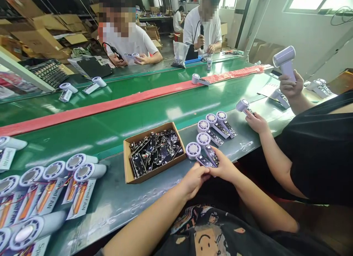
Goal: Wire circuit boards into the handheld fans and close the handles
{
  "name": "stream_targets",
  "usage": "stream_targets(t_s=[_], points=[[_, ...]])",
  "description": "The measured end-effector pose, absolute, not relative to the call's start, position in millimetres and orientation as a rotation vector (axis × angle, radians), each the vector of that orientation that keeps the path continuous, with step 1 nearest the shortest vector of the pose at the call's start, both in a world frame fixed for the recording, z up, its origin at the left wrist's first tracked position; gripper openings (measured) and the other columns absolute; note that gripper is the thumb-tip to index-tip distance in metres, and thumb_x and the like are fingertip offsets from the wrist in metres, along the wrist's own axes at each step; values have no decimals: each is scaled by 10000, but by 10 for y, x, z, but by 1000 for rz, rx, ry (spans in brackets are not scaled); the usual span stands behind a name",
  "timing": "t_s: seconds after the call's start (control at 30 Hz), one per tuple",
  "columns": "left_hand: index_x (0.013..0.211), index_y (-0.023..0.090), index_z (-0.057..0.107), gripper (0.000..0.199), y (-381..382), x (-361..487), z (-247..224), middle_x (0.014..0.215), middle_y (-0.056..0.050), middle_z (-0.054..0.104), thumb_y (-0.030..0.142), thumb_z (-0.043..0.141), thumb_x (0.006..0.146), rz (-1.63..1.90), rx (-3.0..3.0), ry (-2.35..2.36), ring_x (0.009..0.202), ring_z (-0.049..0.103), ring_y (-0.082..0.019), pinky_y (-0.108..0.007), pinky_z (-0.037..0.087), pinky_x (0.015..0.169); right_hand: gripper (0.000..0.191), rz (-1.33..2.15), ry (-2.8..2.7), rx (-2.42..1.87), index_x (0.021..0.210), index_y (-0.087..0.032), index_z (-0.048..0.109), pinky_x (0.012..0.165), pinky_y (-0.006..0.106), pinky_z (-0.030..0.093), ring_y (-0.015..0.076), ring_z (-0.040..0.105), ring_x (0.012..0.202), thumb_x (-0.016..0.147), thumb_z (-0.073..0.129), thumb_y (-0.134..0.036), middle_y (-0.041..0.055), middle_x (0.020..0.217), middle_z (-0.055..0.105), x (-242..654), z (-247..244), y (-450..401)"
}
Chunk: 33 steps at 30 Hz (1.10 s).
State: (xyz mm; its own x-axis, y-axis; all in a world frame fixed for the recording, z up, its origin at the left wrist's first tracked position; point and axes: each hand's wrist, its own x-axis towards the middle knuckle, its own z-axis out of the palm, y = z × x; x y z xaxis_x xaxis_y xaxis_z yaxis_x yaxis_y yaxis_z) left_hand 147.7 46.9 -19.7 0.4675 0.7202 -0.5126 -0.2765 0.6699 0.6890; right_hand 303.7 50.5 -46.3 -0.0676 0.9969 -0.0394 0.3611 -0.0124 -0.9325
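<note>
Two lavender handheld fans with opened handles are side by side in front of me, a black circuit board showing in each handle. My left hand [195, 179] is closed around the lower end of the nearer fan [193, 150]. My right hand [224, 167] grips the handle of the other fan [203, 139], thumb along its edge. The fingertips of both hands meet near the handle ends and partly hide them. Left of the hands stands a cardboard box [156, 177] full of loose black circuit boards. Three similar fans [211, 119] lie just beyond.
Several fans with orange batteries and wires [78, 175] lie at left. A red strip [132, 98] runs along the green bench [116, 116]. A co-worker at right holds two fans [284, 57]. Two people work across the bench, near a plastic bag [180, 52].
</note>
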Motion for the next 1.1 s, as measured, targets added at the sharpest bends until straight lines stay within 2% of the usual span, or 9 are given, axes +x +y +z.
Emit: stream_targets(t_s=[0.1,0.27,0.47,0.57,0.7,0.8,0.87,0.97,1.1], points=[[1163,221,627,432,490,1289,-147,1210,-57,657,136,600,740,645,530,866,1051,620,-169,-300,486,942,840,1091,-1579,-1529,1416,-155,441,1081,476,440,288,589,1231,640,746,-253,149,1345,604,2918,-423,707],[1199,279,641,454,435,1262,-260,1478,-4,500,177,663,757,784,474,921,1308,510,-192,-323,413,1099,925,1035,-1680,-1629,1460,-78,390,1076,453,441,325,546,1280,633,749,-285,214,1383,555,2793,-334,927],[1252,221,626,510,550,1385,-408,1424,-59,567,195,672,745,889,468,890,1352,492,-226,-375,352,1169,901,840,-1758,-1889,1475,-100,396,1051,539,397,417,531,1244,669,751,-287,259,1342,534,2761,-148,931],[1265,211,629,541,537,1290,-422,1443,-81,549,243,707,731,849,504,888,1361,480,-252,-403,317,1180,872,616,-1899,-2014,1497,-119,365,1041,527,401,399,510,1243,732,733,-315,238,1361,527,2721,-87,863],[1351,224,579,697,306,952,-421,1461,-118,525,420,778,712,781,725,890,1338,489,-308,-459,323,1153,792,216,-2176,-1970,1497,-142,374,1049,480,409,357,483,1269,812,674,-405,204,1422,491,2690,-121,792],[1368,243,568,761,69,579,-354,1461,-139,515,555,777,707,747,945,847,1268,544,-325,-481,361,1109,876,-71,-2151,-1926,1503,-234,372,1113,610,289,434,308,1417,750,731,-499,188,1591,264,2743,-227,844],[1350,253,584,721,-66,308,-289,1453,-145,515,606,734,740,767,1054,844,1204,590,-312,-480,391,1076,884,-149,-2204,-1839,1499,-279,378,1085,710,243,495,219,1446,739,704,-593,170,1630,166,2787,-317,971],[1323,259,604,627,-225,-79,-209,1406,-142,558,595,685,800,889,1123,944,1151,617,-288,-468,413,1045,699,-213,-2313,-1702,1451,-332,458,1063,756,234,513,206,1447,811,620,-561,130,1638,187,2809,-405,1225],[1312,252,602,568,-383,-454,-194,1338,-137,619,535,686,828,1088,1069,1049,1129,628,-269,-461,439,1027,618,-245,-2428,-1552,1401,-362,532,1045,790,222,524,259,1422,806,615,-507,116,1571,358,2797,-418,1462]])
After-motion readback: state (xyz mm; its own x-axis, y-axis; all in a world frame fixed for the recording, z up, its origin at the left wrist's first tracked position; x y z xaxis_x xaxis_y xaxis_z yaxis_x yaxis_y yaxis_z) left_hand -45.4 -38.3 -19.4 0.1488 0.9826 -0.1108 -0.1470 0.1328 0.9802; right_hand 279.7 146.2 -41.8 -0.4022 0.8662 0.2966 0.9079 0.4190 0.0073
